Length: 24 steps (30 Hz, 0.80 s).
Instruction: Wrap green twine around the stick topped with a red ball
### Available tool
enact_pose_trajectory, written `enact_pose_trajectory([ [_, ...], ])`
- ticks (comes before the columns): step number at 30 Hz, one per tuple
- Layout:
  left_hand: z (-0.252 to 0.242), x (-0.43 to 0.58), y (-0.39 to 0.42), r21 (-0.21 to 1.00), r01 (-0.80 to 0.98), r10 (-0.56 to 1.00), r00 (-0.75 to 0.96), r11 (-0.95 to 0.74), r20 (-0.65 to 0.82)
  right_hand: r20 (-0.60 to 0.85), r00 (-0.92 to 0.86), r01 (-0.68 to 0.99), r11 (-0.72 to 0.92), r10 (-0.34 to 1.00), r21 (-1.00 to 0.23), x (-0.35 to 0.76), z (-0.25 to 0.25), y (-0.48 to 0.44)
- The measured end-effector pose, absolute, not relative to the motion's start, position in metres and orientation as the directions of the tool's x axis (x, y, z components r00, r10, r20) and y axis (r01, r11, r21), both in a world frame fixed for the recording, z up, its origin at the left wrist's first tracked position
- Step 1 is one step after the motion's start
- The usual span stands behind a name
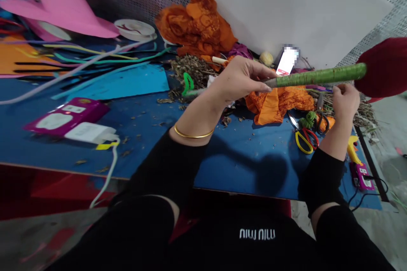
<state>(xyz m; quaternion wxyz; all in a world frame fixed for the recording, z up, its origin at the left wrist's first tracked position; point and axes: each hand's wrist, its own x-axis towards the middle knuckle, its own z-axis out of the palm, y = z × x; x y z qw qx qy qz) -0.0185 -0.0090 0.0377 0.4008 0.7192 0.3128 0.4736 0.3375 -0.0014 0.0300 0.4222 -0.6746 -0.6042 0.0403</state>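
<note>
A green-wrapped stick with a large dark red rounded head is held up over the table, nearly level. My left hand is closed, with thumb and fingers pinching the stick's bare grey end. My right hand is closed just under the stick near the red head. What its curled fingers hold, if anything, is hidden. Below the stick lie orange crinkled fabric, yellow-and-red handled scissors, darker scissors and a small green bundle.
The blue table carries dry plant scraps, more orange fabric, a lit phone and a purple power strip with a white cable. Pink sheet material and coloured strips lie left. A yellow tool sits right.
</note>
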Motion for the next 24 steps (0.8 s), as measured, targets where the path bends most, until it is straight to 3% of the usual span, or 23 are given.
enact_pose_trajectory([
  [2,0.04,-0.016,-0.013,0.898,0.005,0.852,0.32,-0.439,0.415,0.549,0.296,0.814,0.095,0.781,-0.573,0.316,0.033,-0.009],
  [4,0.043,-0.014,-0.017,0.921,-0.053,0.877,0.288,-0.386,0.385,0.611,0.179,0.797,0.251,0.771,-0.55,0.286,0.036,-0.018],
  [7,0.046,-0.012,-0.019,0.938,-0.117,0.895,0.283,-0.326,0.346,0.63,-0.099,0.534,0.575,0.77,-0.619,0.232,0.033,-0.027],
  [9,0.048,-0.011,-0.02,0.937,-0.136,0.891,0.292,-0.322,0.349,0.622,-0.206,0.384,0.647,0.756,-0.659,0.204,0.026,-0.032],
  [11,0.048,-0.01,-0.019,0.931,-0.137,0.884,0.293,-0.337,0.363,0.579,-0.258,0.34,0.633,0.774,-0.695,0.187,0.022,-0.037],
  [14,0.048,-0.011,-0.018,0.925,-0.12,0.883,0.276,-0.361,0.381,0.552,-0.24,0.403,0.599,0.798,-0.691,0.184,0.025,-0.048],
  [18,0.045,-0.012,-0.014,0.919,-0.105,0.883,0.256,-0.38,0.394,0.742,-0.073,0.378,0.707,0.666,-0.597,0.186,0.035,-0.062],
  [21,0.04,-0.009,-0.01,0.911,-0.102,0.878,0.245,-0.399,0.412,0.83,0.003,0.219,0.809,0.558,-0.545,0.175,0.031,-0.062],
  [24,0.034,-0.002,-0.007,0.901,-0.098,0.862,0.262,-0.422,0.433,0.813,-0.015,-0.02,0.813,0.582,-0.583,0.164,0.023,-0.057],
])
